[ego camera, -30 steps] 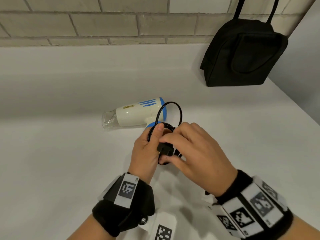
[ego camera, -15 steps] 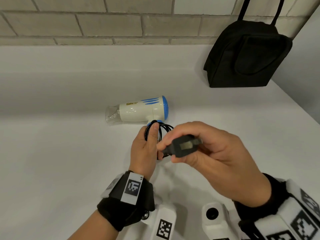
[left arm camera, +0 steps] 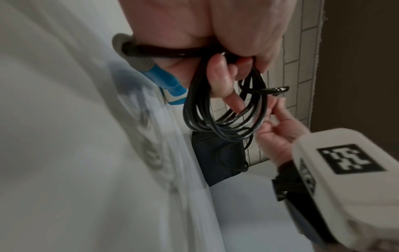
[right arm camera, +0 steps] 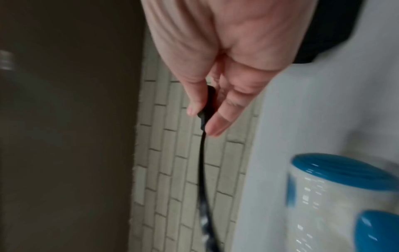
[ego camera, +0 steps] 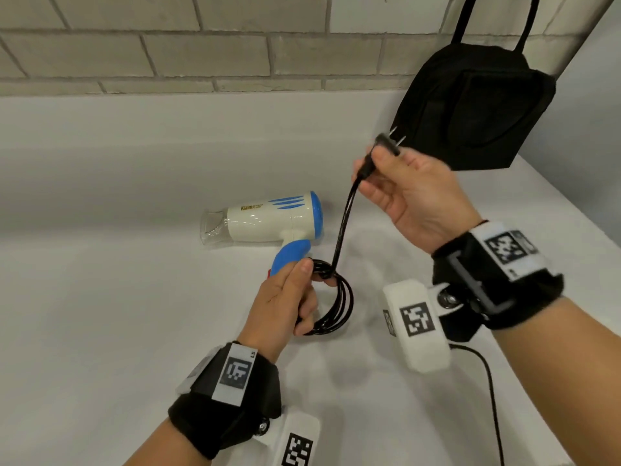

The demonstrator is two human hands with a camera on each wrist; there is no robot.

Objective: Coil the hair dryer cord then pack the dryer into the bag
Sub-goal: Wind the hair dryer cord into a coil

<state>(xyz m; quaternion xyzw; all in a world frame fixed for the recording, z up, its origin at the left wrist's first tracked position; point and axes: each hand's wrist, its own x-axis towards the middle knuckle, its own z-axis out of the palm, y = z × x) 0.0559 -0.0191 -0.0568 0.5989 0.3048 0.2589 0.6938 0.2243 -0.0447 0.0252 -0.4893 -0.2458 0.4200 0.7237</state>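
Note:
A cream and blue hair dryer (ego camera: 268,220) lies on its side on the white counter (ego camera: 100,297), nozzle to the left. Its black cord (ego camera: 339,297) is wound into several loops beside the blue handle (ego camera: 290,255). My left hand (ego camera: 285,297) grips the coil (left arm camera: 226,119) at its top, fingers through the loops. My right hand (ego camera: 403,193) is raised above the counter and pinches the plug (ego camera: 386,148), prongs pointing up and right. A taut stretch of cord (right arm camera: 204,170) runs from the plug down to the coil. The black bag (ego camera: 477,109) stands at the back right.
A brick wall (ego camera: 201,45) runs behind the counter. The bag's two handles (ego camera: 463,18) rise along the wall. The counter's right edge (ego camera: 571,210) slants down past the bag. A thin black cable (ego camera: 494,398) from my right wrist camera trails across the near right counter.
My right hand has lifted the plug up and away to the right, pulling the cord's free end taut. The left hand keeps hold of the coil, which has shifted slightly toward me.

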